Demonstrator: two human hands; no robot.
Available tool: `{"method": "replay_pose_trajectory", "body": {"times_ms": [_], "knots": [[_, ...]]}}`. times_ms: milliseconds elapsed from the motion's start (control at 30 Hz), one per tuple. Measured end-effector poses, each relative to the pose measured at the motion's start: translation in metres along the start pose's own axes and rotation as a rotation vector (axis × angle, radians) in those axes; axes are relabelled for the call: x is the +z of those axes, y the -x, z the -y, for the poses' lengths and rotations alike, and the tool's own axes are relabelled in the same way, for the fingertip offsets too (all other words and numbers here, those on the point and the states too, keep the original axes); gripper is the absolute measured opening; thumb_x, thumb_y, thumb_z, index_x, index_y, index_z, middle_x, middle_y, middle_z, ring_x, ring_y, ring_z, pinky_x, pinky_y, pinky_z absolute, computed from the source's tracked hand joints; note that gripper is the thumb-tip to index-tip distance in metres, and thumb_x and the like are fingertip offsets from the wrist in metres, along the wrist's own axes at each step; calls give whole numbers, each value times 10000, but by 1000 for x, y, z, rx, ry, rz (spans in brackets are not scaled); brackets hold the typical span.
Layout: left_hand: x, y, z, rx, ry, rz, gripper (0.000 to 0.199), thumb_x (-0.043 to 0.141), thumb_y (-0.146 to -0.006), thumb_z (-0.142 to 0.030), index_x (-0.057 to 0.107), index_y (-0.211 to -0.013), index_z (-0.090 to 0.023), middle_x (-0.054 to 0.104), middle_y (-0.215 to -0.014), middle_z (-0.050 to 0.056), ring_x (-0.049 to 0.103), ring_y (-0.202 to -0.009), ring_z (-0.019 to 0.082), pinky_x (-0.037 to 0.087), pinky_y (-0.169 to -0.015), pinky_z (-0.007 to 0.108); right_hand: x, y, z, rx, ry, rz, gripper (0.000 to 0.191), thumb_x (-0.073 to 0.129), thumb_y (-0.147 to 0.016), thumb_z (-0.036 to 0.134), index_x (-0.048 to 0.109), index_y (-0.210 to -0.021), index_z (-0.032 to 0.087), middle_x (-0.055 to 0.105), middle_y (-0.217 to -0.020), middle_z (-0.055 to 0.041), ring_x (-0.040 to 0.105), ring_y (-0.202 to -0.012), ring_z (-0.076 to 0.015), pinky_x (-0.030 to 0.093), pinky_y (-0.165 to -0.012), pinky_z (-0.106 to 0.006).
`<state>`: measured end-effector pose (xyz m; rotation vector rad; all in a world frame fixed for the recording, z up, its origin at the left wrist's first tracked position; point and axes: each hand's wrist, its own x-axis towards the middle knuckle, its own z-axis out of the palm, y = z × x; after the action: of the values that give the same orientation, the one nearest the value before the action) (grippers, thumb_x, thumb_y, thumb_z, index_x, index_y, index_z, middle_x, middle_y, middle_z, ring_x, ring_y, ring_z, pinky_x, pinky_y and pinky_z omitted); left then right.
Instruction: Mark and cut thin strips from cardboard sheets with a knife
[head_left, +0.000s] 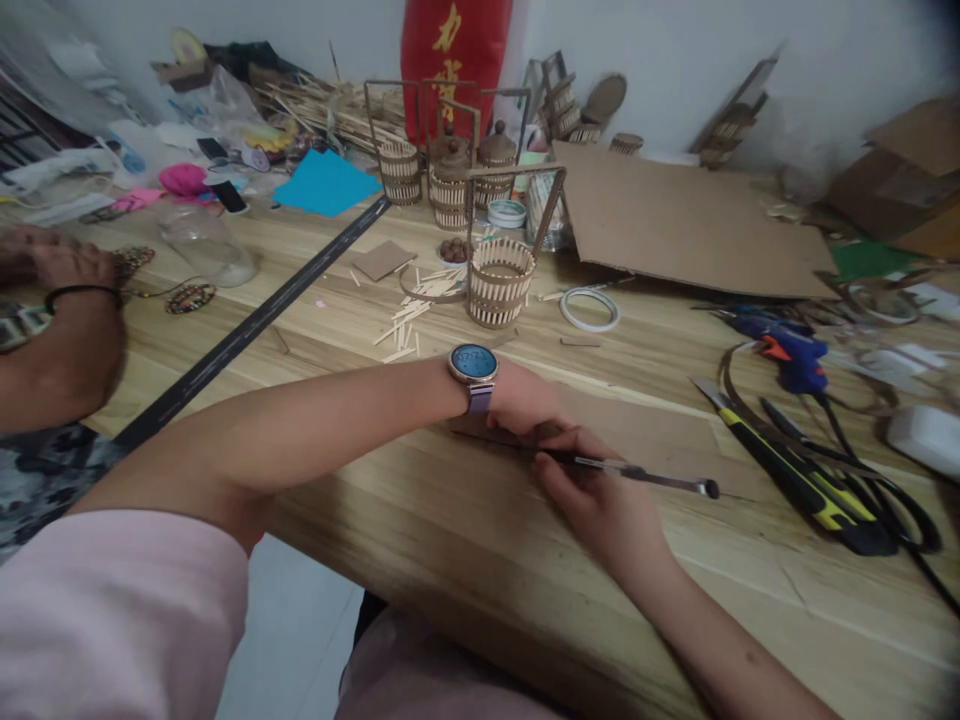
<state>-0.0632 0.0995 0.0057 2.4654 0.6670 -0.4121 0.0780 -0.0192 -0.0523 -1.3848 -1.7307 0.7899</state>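
Observation:
My left hand, with a watch at its wrist, rests on a flat piece of brown cardboard near the table's front edge; its fingers are partly hidden. Just right of it, my right hand pinches a thin dark pen-like tool that lies nearly level across the fingers. The tool's left end is close to my left fingertips over the cardboard edge. Beyond my hands stands a small basket of light sticks with a tall square handle.
A yellow-black cutter, scissors and a blue glue gun lie at the right. Behind are a tape roll, loose sticks and a large cardboard sheet. Another person's hand is at the far left.

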Motion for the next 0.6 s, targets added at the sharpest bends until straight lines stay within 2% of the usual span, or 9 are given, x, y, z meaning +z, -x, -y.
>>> {"method": "replay_pose_trajectory", "body": {"times_ms": [67,167,233,333,433,500,600], "knots": [[0,-2,1,15,-28,87,582,686,-829,-48,710,-1338,-328,786,-876,0,609,-603,164,455,-621,274,-13,2,-3,35,31,-2,175,622,-847,400,670,-804,238,752,-791,-71,695,-720,-220,532,-589,-316],[0,-3,0,-11,-90,165,728,660,-906,-129,481,-1554,-409,782,-1003,5,627,-644,171,477,-647,276,-35,7,-9,83,98,-7,193,633,-851,422,678,-792,244,739,-727,-51,675,-638,-206,511,-529,-297],[0,-3,-1,-46,-134,194,768,634,-936,-156,381,-1593,-464,769,-1069,8,642,-685,175,492,-679,278,-51,13,-15,110,154,-20,210,636,-851,441,683,-780,250,715,-672,-38,649,-570,-201,493,-483,-298],[-1,-3,-1,-49,-161,201,768,618,-944,-163,364,-1590,-491,755,-1115,16,658,-742,183,500,-713,280,-80,21,-28,97,222,-101,237,627,-847,480,679,-748,271,703,-655,-40,648,-546,-217,485,-454,-315],[-1,-3,1,-26,-142,181,777,634,-920,-164,386,-1576,-499,756,-1037,-3,656,-747,180,497,-717,265,-114,25,-40,54,365,-167,257,600,-876,514,665,-764,292,703,-664,-57,645,-526,-232,453,-445,-333],[-1,-4,3,-34,-117,184,777,634,-913,-165,394,-1570,-504,747,-927,-24,640,-691,165,489,-692,248,-135,20,-44,30,568,-203,291,551,-904,539,638,-782,289,688,-648,-76,610,-495,-241,394,-447,-348],[1,-3,5,-44,-74,176,768,644,-891,-153,440,-1546,-498,710,-750,-57,600,-591,144,471,-650,224,-151,0,-42,-59,917,-138,284,572,-883,534,570,-765,276,594,-547,-76,523,-454,-237,259,-482,-342]]}}
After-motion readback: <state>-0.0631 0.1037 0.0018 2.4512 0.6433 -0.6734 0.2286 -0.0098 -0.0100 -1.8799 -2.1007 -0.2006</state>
